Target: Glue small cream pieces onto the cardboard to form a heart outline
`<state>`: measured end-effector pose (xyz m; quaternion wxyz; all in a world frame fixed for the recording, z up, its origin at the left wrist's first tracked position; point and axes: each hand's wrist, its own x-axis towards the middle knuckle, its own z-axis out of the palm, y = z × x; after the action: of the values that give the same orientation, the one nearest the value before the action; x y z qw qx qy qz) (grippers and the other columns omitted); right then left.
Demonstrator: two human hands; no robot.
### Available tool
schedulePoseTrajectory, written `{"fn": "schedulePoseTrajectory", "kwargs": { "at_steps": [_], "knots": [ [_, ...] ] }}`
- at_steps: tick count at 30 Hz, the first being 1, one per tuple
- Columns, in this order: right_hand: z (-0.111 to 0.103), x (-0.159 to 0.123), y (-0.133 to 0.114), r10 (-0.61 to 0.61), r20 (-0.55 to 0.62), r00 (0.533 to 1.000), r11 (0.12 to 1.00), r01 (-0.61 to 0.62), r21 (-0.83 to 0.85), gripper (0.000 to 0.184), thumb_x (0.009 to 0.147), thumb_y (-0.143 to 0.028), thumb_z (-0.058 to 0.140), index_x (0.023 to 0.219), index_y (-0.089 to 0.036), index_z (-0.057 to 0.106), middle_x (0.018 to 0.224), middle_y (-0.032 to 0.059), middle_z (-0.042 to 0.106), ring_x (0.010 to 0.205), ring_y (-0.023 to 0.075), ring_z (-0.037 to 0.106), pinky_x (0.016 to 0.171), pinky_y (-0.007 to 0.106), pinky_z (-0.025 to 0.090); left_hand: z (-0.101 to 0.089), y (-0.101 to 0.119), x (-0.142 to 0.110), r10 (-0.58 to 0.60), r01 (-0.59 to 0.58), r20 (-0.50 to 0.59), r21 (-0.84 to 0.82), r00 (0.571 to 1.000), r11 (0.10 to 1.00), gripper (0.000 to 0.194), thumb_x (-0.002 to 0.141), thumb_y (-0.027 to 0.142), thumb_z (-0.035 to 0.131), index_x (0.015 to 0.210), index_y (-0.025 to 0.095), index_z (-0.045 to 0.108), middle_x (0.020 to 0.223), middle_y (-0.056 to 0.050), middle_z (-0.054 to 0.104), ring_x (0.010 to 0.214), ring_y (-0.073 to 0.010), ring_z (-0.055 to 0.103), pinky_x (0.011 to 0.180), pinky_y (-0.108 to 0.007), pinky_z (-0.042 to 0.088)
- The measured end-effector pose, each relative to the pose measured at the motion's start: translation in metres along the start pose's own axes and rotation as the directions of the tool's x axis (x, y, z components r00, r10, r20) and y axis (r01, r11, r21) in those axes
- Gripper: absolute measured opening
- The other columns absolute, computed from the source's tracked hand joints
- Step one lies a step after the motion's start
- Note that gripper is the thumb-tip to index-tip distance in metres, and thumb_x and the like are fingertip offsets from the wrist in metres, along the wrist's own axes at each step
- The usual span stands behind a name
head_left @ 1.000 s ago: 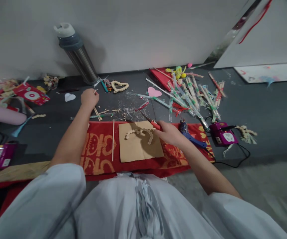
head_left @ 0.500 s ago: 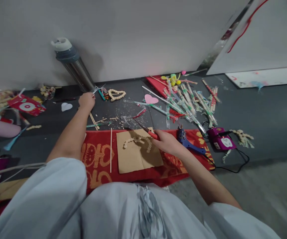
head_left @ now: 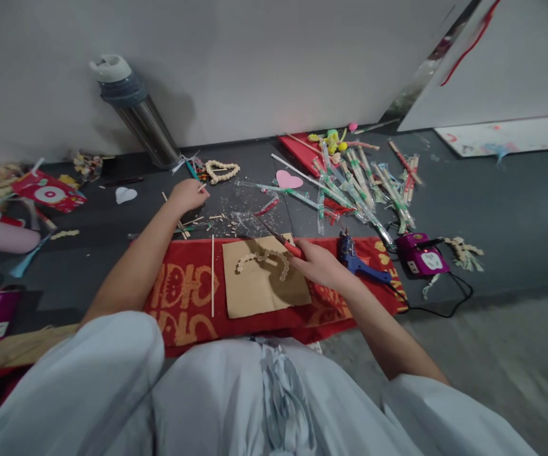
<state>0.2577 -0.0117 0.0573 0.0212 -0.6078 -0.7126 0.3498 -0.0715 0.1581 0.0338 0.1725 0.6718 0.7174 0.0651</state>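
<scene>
My left hand (head_left: 189, 195) is closed over the dark table, a short pale end of a thin wooden stick (head_left: 201, 187) poking out of its fingers. My right hand (head_left: 320, 265) grips red-handled scissors (head_left: 280, 239), their dark pointed end aimed up and left over the cardboard's top edge. Below the tip, a curved strip of pale beads or stick bits (head_left: 263, 256) rests on the cardboard sheet (head_left: 249, 297). A single wooden stick (head_left: 213, 275) lies left of the cardboard on the red towel (head_left: 185, 291). Cut stick bits (head_left: 216, 217) are scattered beyond it.
A steel bottle (head_left: 145, 123) stands against the wall. Behind lie a heart-shaped bead frame (head_left: 222, 171), a pink paper heart (head_left: 289, 180) and wrapped chopsticks (head_left: 359, 177). A blue glue gun (head_left: 362, 266) and a purple box (head_left: 420, 255) with a cord sit to the right.
My left hand has moved right and closer to me, away from the bottle's base, with a stick end showing in its fingers. My right hand keeps its place with the scissors.
</scene>
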Motion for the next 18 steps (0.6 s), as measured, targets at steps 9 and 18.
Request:
{"fn": "schedulePoseTrajectory", "kwargs": {
  "at_steps": [9, 18],
  "knots": [
    [0.006, -0.007, -0.001, -0.028, -0.04, 0.999, 0.996, 0.032, 0.087, 0.018, 0.088, -0.034, 0.045, 0.098, -0.02, 0.051, 0.102, 0.0107, 0.068, 0.088, 0.023, 0.062, 0.071, 0.028, 0.038, 0.001, 0.022, -0.059, 0.069, -0.066, 0.072, -0.054, 0.995, 0.996, 0.03, 0.079, 0.033, 0.057, 0.097, 0.017, 0.075, 0.066, -0.004, 0.067, 0.063, -0.0175, 0.059, 0.061, -0.027, 0.039],
    [0.02, -0.008, -0.021, -0.007, -0.134, 0.991, 0.998, 0.016, 0.067, 0.013, 0.085, -0.034, 0.045, 0.091, -0.022, 0.044, 0.089, 0.0078, 0.065, 0.078, 0.0226, 0.059, 0.064, 0.028, 0.034, 0.029, 0.082, -0.174, 0.282, -0.096, 0.191, -0.645, 0.94, 0.758, 0.048, 0.076, 0.065, 0.057, 0.072, 0.017, 0.064, 0.055, 0.001, 0.055, 0.052, -0.012, 0.047, 0.053, -0.024, 0.033]
  ]
}}
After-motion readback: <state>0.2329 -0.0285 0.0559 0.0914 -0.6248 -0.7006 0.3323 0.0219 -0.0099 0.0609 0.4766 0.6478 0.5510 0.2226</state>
